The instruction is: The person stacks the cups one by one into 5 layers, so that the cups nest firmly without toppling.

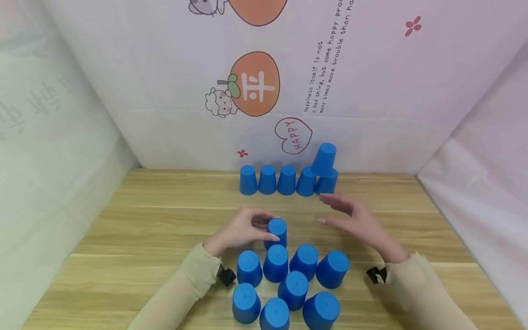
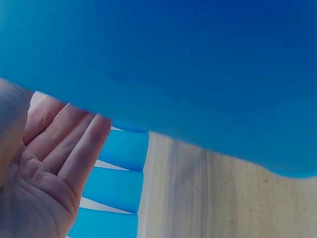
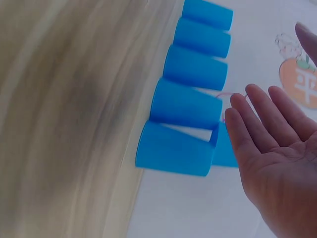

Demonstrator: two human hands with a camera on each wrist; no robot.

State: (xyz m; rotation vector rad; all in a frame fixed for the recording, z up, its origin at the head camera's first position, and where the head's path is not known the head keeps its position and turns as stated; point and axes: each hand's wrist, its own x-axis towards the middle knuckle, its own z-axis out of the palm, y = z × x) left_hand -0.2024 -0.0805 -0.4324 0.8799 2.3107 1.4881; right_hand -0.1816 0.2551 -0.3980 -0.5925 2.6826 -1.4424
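Note:
My left hand (image 1: 245, 228) grips an upside-down blue cup (image 1: 278, 229) between thumb and fingers, just behind the front group of cups. In the left wrist view that cup's wall (image 2: 163, 64) fills the upper part, hiding the fingertips. My right hand (image 1: 356, 220), empty, has its fingers extended and thumb apart, in front of the right end of a back row of blue cups (image 1: 267, 179). One blue cup (image 1: 324, 158) stands on top of the two rightmost cups of that row. The right wrist view shows the open palm (image 3: 282, 153) beside the row.
Several upside-down blue cups (image 1: 296, 286) stand in a loose cluster at the near edge of the wooden table (image 1: 165, 220). A white printed cloth (image 1: 350, 128) rises behind the back row. White cloth (image 1: 470, 156) also hangs at the sides.

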